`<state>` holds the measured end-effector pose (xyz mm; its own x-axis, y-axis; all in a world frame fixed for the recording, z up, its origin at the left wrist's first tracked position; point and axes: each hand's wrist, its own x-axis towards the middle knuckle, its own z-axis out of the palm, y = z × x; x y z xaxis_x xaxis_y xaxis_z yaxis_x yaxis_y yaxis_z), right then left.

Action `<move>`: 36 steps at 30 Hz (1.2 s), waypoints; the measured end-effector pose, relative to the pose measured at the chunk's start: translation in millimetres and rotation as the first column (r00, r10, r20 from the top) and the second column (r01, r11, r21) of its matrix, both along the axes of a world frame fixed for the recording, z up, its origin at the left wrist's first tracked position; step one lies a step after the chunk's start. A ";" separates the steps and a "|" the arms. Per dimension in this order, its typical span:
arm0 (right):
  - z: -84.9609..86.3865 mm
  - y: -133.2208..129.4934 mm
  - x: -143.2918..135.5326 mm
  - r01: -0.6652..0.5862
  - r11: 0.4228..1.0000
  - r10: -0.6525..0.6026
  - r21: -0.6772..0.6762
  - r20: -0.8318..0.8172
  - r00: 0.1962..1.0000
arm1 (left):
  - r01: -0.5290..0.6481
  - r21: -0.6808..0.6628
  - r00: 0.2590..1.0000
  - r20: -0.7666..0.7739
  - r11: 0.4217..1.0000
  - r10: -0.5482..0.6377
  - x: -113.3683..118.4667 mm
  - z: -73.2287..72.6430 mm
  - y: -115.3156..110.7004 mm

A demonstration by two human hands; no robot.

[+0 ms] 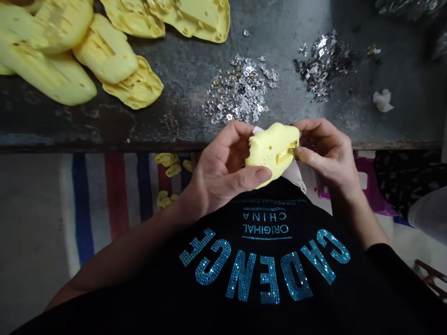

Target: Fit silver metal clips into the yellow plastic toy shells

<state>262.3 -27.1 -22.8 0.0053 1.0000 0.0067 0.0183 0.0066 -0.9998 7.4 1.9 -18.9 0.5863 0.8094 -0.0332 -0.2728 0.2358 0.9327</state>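
Observation:
My left hand (223, 172) is closed around a yellow plastic shell (267, 153), its thumb across the near face. The shell has a rectangular slot and a few small holes, and it is held up just in front of the table's edge. At the slot's right end my right hand (323, 151) pinches a small metal contact piece (292, 150), which touches the slot; how deep it sits I cannot tell. Beyond my hands lie a pile of small silvery metal pieces (240, 88) and a second, darker pile of metal pieces (324, 63).
Larger yellow shells (52, 70) are heaped at the table's left. A crumpled white scrap (383, 100) lies on the dark table (181, 111) at right. Several yellow parts (166, 160) rest below on a striped sheet (115, 195). A purple stool (375, 190) stands at lower right.

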 end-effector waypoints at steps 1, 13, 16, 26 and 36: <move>-0.8 -0.1 -0.7 0.005 1.000 -0.005 -0.003 0.004 1.000 | 0.006 0.009 1.000 -0.019 1.000 -0.006 0.5 1.2 -0.5; -1.6 0.0 -2.7 0.069 0.998 -0.069 0.004 -0.035 0.997 | -0.044 0.102 0.999 0.021 0.994 0.042 -0.1 -1.7 -4.2; -2.3 0.1 -5.4 0.087 0.996 -0.087 0.005 -0.026 0.996 | 0.002 0.114 1.000 0.010 0.994 -0.003 -2.5 2.5 -7.3; -6.8 -13.6 -10.3 0.192 0.949 -0.228 0.250 0.127 0.965 | 0.123 0.500 0.992 -0.091 0.857 -0.089 -4.1 10.7 -3.9; -17.1 -10.7 -4.6 0.218 0.745 -0.436 0.631 0.211 0.875 | 0.453 0.466 0.878 -0.379 0.760 -0.290 2.7 21.3 12.1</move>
<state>257.7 -37.8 -39.9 0.2199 0.7389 0.6370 0.4496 0.5027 -0.7384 10.1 14.0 2.4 0.8763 0.4644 0.1284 0.0099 -0.2837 0.9589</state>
